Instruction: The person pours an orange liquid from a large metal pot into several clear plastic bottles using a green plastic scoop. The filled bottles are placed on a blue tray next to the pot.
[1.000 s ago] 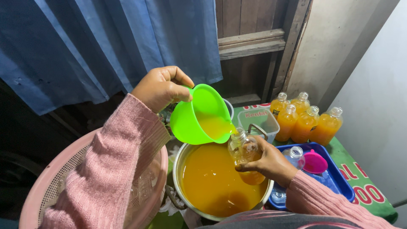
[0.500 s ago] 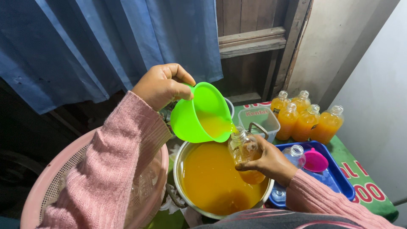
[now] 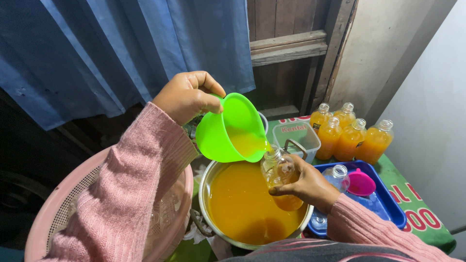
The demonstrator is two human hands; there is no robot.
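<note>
Fingers of left hand (image 3: 187, 96) are clamped on tilted green jug (image 3: 232, 130); clear bottle (image 3: 279, 174) is gripped by right hand (image 3: 307, 184) over orange-filled pot (image 3: 208, 175).

Five filled bottles (image 3: 347, 133) of orange liquid stand grouped behind the blue tray (image 3: 388, 206). A green cloth (image 3: 417, 213) with red-and-white lettering lies under the tray. No screens.

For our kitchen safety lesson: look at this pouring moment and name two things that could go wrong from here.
1. The green cup pours orange liquid straight into the narrow-mouthed bottle with no funnel, so it may spill over the right hand.
2. The bottle is held tilted over the open pot; a wet grip might let it slip in.
</note>
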